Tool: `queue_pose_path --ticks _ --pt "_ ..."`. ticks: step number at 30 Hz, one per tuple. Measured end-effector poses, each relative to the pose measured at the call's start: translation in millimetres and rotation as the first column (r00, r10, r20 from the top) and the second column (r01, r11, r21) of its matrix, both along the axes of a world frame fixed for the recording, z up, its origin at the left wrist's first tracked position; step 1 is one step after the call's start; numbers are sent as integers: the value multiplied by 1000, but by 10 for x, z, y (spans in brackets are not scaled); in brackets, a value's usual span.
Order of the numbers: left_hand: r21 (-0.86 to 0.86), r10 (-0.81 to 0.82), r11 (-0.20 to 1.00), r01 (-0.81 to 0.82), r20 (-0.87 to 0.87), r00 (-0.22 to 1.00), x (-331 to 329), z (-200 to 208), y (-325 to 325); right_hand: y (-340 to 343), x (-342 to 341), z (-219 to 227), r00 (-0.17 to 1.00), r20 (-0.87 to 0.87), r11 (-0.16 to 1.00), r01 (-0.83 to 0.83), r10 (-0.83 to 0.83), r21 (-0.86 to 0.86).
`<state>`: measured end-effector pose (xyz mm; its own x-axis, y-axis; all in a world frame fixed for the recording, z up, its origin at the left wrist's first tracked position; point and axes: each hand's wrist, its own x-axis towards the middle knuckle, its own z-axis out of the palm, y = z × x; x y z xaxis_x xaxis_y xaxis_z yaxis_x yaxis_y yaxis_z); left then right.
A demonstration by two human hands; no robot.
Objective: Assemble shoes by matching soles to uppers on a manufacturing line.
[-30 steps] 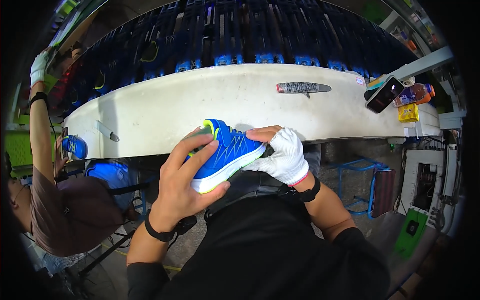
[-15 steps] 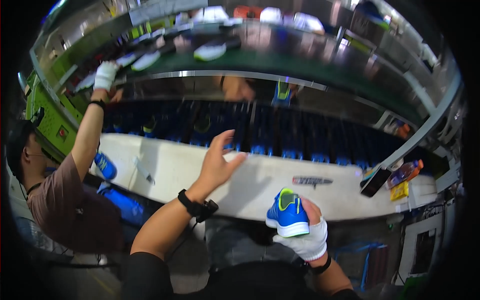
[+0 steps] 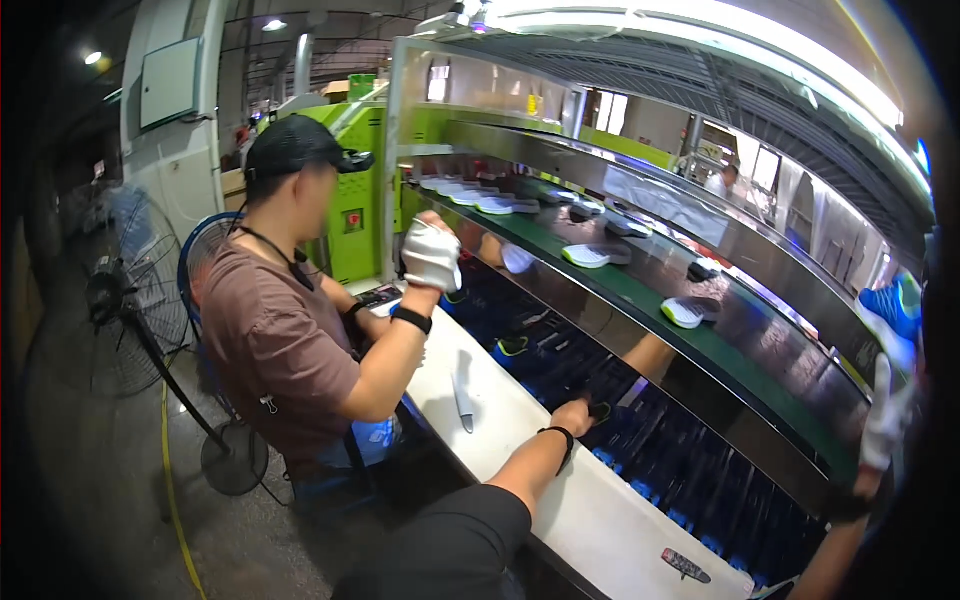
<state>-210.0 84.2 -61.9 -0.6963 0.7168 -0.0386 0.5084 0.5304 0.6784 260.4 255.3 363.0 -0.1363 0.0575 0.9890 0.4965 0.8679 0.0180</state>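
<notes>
Factory space with pale walls, ceiling lights and a lime-green metal cabinet (image 3: 355,220) lies behind a long, narrow, white bench (image 3: 605,510) that runs from the co-worker's side down toward the lower right. Along its far edge lies a blue-black slatted rack (image 3: 690,480), and above that a dark green conveyor belt (image 3: 645,287) carries white-edged shoe parts (image 3: 590,256) behind a shiny metal side panel.

At the far right, the right hand (image 3: 880,410), in a white knitted glove, is raised with its fingers closed around a bright blue sports shoe with a white sole (image 3: 892,312), well clear of the bench and close to the rim of the view. The bare left hand (image 3: 573,413) reaches over the bench's far edge to the rack, just beside a small dark item with a lime edge; its fingertips are lost against the dark slats, so whether they grip anything cannot be told.

On the bench lie a slim pale tool with a dark tip (image 3: 463,395) and, nearer the lower right, a dark red-and-grey hand tool (image 3: 686,566). A co-worker in a brown shirt and black cap (image 3: 285,320) takes up the bench's left end, one gloved hand raised. Behind that person stands a black pedestal fan (image 3: 125,290).
</notes>
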Motion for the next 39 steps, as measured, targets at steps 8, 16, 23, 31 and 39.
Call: queue_pose_path --ticks 8,16,23,31,39 --pt "430 44 897 -102 141 989 230 -27 93 6 -1360 -924 774 630 961 118 68 -249" --pt "526 -430 831 180 402 808 766 -215 -696 -203 -2561 -1221 654 670 883 5 352 -470" --pt "415 -357 729 544 -448 820 1306 309 -942 -430 -2745 -1081 655 664 855 53 361 -516" --pt "-79 -763 571 817 -419 493 2114 755 -380 -264 -2306 -1333 830 477 850 8 288 -526" --pt "637 -646 153 755 -514 564 3005 632 -1111 -1086 -264 -1926 948 118 955 -293 295 -36"
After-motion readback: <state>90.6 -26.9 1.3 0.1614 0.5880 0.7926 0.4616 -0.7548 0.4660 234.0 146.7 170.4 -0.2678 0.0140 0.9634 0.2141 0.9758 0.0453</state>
